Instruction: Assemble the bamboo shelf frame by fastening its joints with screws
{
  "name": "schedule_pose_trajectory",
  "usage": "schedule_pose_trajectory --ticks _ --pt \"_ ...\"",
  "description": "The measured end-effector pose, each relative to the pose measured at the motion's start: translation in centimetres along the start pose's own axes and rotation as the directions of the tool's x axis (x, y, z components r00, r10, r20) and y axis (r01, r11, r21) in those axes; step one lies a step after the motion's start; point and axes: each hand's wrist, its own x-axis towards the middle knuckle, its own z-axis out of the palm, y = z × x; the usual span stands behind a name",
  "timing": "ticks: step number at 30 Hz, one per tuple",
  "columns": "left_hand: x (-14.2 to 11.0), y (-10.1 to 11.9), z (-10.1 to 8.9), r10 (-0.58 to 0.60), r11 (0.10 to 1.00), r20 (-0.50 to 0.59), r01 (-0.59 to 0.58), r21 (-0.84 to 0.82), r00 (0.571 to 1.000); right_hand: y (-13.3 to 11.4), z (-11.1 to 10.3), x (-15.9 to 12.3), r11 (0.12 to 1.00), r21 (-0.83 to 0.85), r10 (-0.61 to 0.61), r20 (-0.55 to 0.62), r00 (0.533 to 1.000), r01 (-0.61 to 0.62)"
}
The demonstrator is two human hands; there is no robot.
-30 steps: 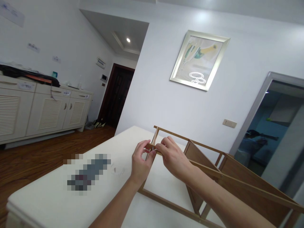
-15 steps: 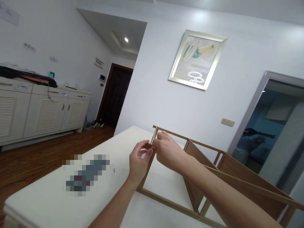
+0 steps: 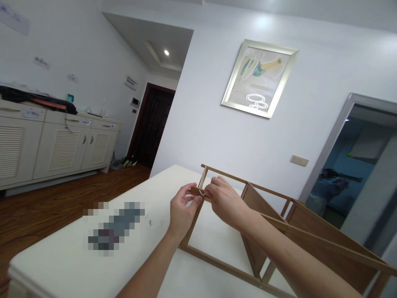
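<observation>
A wooden shelf frame [image 3: 223, 268] lies on its side on a white table, its end corner raised toward my hands. My left hand [image 3: 183, 207] pinches that corner between thumb and fingers. Right beside it, my right hand [image 3: 223, 194] is closed, with its fingertips on a small bent silver hex key [image 3: 202, 193] that meets the wood at the corner. Most of the key is hidden by my fingers. Brown shelf panels [image 3: 254, 219] sit between the rails to the right of my hands.
On the white table [image 3: 62, 265] are a blurred-out dark object [image 3: 116, 227] and a small screw-like piece [image 3: 150, 222] beside clear plastic. A white cabinet [image 3: 62, 142] stands at the left. A person [image 3: 330, 188] shows dimly through the opening at the right.
My right hand has turned at the corner and back, moving the hex key with it. My left hand keeps its hold on the frame. The view has shifted slightly.
</observation>
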Motion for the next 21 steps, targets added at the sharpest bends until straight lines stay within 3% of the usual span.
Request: schedule_pose_trajectory --ticks 9,21 --pt "-0.05 -0.04 0.09 -0.007 1.000 -0.005 0.007 0.001 1.000 0.29 0.04 -0.26 0.978 0.199 0.067 -0.016 0.998 -0.062" --pt "-0.02 0.01 0.12 0.003 0.999 -0.024 -0.002 0.035 1.000 0.34 0.56 -0.52 0.972 0.224 0.089 -0.047 0.995 -0.076"
